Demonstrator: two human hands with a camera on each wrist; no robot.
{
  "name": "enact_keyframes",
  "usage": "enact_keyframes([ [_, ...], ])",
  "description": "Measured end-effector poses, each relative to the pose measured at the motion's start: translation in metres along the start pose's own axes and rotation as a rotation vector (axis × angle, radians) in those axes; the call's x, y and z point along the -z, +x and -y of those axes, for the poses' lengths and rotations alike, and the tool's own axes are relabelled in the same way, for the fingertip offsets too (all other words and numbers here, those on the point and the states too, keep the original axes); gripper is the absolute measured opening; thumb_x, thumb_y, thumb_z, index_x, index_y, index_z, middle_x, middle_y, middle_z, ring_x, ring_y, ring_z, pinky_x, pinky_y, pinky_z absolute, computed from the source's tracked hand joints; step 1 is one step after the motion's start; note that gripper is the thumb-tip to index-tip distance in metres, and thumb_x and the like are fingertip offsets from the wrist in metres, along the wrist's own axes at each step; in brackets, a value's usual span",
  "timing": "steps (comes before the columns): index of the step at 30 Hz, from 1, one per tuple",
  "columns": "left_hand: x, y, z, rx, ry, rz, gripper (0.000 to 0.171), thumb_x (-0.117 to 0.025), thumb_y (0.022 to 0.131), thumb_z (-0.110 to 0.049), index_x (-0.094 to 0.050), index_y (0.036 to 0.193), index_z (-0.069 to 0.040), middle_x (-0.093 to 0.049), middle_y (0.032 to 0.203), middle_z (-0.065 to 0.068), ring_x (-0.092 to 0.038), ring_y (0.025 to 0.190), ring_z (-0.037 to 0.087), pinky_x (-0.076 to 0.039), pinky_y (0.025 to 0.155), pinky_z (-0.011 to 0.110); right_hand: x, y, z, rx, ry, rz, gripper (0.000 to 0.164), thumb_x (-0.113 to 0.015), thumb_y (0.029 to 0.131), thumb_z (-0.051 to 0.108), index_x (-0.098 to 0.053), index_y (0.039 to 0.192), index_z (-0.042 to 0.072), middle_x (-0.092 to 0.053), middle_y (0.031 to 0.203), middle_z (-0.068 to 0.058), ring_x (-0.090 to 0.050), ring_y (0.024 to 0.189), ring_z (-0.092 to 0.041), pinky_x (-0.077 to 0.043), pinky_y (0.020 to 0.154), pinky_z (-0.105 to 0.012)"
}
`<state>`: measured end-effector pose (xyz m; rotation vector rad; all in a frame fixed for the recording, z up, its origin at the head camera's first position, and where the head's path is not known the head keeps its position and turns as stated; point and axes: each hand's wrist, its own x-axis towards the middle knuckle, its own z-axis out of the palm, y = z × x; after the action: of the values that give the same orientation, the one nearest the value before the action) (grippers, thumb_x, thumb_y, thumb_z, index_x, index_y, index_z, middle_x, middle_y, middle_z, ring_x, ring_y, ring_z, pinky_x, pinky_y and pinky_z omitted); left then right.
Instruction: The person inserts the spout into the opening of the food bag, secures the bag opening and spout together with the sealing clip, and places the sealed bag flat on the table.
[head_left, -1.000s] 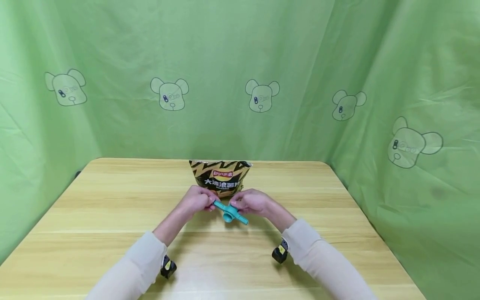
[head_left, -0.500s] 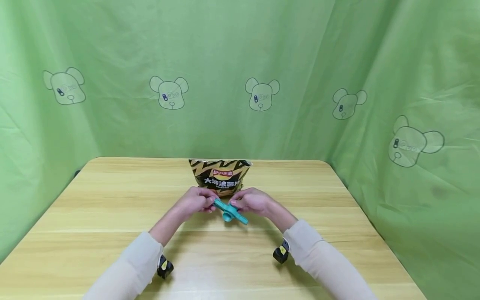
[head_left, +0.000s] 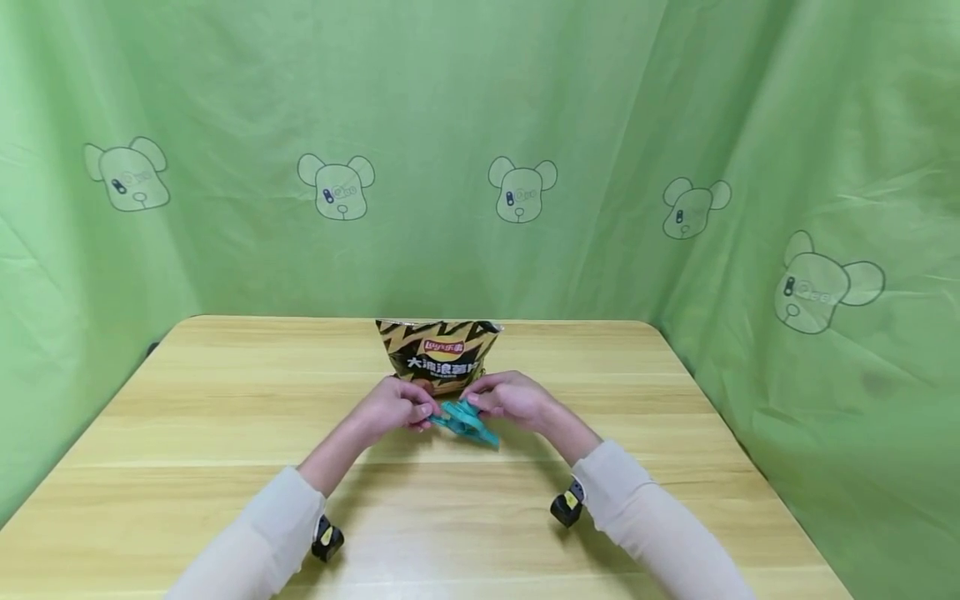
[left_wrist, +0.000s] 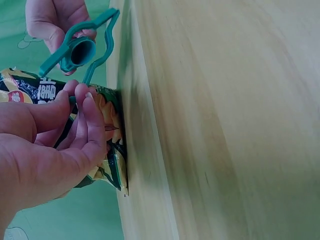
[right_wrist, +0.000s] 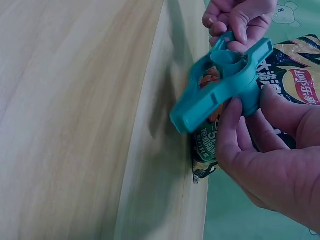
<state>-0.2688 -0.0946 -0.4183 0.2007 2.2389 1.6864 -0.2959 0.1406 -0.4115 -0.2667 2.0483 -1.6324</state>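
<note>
Clip (right_wrist: 225, 89) of smooth teal plastic, its two bars parted in a narrow V with a round hollow spout, is held above the table (head_left: 480, 525), just to the near side of the packet (head_left: 438, 354); the left hand (head_left: 397, 407) pinches one bar's tip; the right hand (head_left: 517, 397) has thumb and fingers clamped on the spout; the packet, glossy, black and gold, stands upright, its lower edge partly hidden by the hands; creased green curtain (head_left: 435, 83) hangs far, left and right.
</note>
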Motion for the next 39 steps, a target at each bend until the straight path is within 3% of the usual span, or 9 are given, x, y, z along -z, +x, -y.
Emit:
enact_keyframes([
  [7, 0.0, -0.003, -0.003, -0.004, 0.088, -0.021, 0.012, -0.067, 0.092, 0.002, -0.077, 0.098, -0.001, -0.074, 0.094, 0.016, -0.068, 0.08, 0.019, -0.061, 0.083, 0.037, -0.003, -0.003, 0.001, -0.01, -0.094, -0.054, 0.028, -0.069, 0.093, 0.007, -0.067, 0.115, -0.01, -0.072, 0.1, -0.01, -0.067, 0.086, -0.016, -0.059, 0.092, -0.036],
  [15, 0.006, -0.006, 0.002, 0.011, 0.21, -0.059, 0.015, -0.07, 0.089, 0.0, -0.079, 0.096, -0.01, -0.075, 0.092, 0.003, -0.066, 0.087, 0.019, -0.057, 0.088, 0.041, 0.003, -0.004, 0.001, 0.011, -0.044, -0.156, 0.029, -0.066, 0.094, 0.003, -0.065, 0.119, -0.012, -0.071, 0.107, -0.016, -0.069, 0.088, -0.015, -0.06, 0.094, -0.037],
  [25, 0.009, -0.007, 0.007, 0.02, 0.272, -0.084, 0.025, -0.069, 0.079, 0.011, -0.078, 0.092, -0.008, -0.076, 0.093, 0.006, -0.067, 0.086, 0.021, -0.057, 0.08, 0.036, 0.015, -0.011, -0.001, 0.03, -0.014, -0.12, 0.032, -0.063, 0.097, 0.004, -0.061, 0.122, -0.015, -0.072, 0.108, -0.016, -0.07, 0.087, -0.014, -0.059, 0.096, -0.038],
  [27, 0.01, -0.007, 0.007, 0.02, 0.298, -0.094, 0.025, -0.069, 0.079, 0.01, -0.078, 0.092, -0.009, -0.075, 0.094, 0.004, -0.065, 0.089, 0.021, -0.057, 0.083, 0.037, 0.016, -0.012, 0.0, 0.032, -0.01, -0.119, 0.032, -0.063, 0.097, 0.004, -0.061, 0.122, -0.015, -0.072, 0.108, -0.016, -0.07, 0.087, -0.015, -0.059, 0.095, -0.038],
  [32, 0.014, -0.008, 0.005, 0.021, 0.342, -0.115, 0.018, -0.071, 0.085, 0.001, -0.077, 0.099, -0.009, -0.075, 0.097, 0.003, -0.067, 0.094, 0.022, -0.057, 0.092, 0.045, 0.019, -0.015, 0.003, 0.032, -0.011, -0.129, 0.032, -0.063, 0.097, 0.004, -0.061, 0.122, -0.016, -0.073, 0.107, -0.016, -0.07, 0.087, -0.015, -0.06, 0.094, -0.035],
  [39, 0.02, -0.012, -0.018, -0.039, 0.417, -0.109, 0.014, -0.07, 0.093, -0.014, -0.076, 0.103, -0.007, -0.074, 0.093, 0.005, -0.067, 0.085, 0.02, -0.057, 0.079, 0.036, 0.022, -0.016, 0.003, 0.03, -0.014, -0.134, 0.032, -0.062, 0.097, 0.004, -0.06, 0.122, -0.016, -0.072, 0.106, -0.014, -0.069, 0.089, -0.016, -0.059, 0.096, -0.036],
])
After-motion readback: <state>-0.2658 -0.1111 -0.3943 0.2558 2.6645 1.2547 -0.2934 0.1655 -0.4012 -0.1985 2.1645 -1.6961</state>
